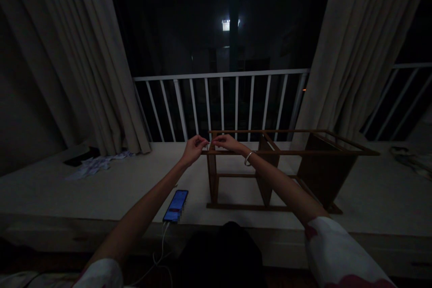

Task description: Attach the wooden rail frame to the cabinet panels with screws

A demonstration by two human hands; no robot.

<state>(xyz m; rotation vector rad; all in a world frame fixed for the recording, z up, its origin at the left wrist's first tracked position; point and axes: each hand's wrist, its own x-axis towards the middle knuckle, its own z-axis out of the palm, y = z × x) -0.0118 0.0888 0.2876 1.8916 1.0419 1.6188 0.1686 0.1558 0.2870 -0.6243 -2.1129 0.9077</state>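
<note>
A brown wooden shelf frame (pixel 236 207) lies on its side on the white window ledge, with panels set between its rails. At its upper left corner my left hand (pixel 195 147) has thumb and fingers pinched together. Something thin and pale shows at those fingertips, too small and dark to name. Just across the corner is my right hand (pixel 228 143), its fingers also closed in a pinch over the top of the frame. Whatever it holds, if anything, is hidden. A silver bangle (pixel 249 158) circles my right wrist, and that forearm passes in front of the frame.
A lit phone (pixel 176 204) with a white cable (pixel 163 243) lies near the front edge of the ledge (pixel 141 198). Crumpled papers (pixel 92 166) rest at left by the curtain (pixel 101 76). White railings (pixel 221 74) stand behind. The room is dim.
</note>
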